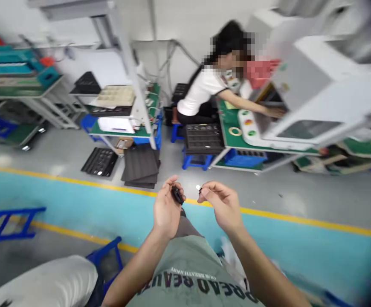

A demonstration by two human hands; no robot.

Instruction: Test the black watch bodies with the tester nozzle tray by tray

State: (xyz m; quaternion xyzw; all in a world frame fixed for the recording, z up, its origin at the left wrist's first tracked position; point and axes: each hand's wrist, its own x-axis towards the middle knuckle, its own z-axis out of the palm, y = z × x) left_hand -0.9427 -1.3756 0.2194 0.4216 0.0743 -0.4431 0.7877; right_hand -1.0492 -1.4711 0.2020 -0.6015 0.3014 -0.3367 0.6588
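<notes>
My left hand (167,212) pinches a small black plastic part (177,195) between thumb and fingers. My right hand (220,205) is raised close beside it, with its fingertips holding a tiny white-and-black piece (198,188). A narrow gap separates the two items, and neither touches the other. Both are small and partly hidden by my fingers, so I cannot tell exactly what they are. My hands are held up in front of my grey-green printed T-shirt (192,273).
Past my hands, the floor is turquoise with a yellow line (204,203). Black trays (140,166) lie stacked on it. A co-worker (201,91) sits at a green-topped bench (233,128), reaching into a white machine (313,94). Blue stools (197,161) stand nearby.
</notes>
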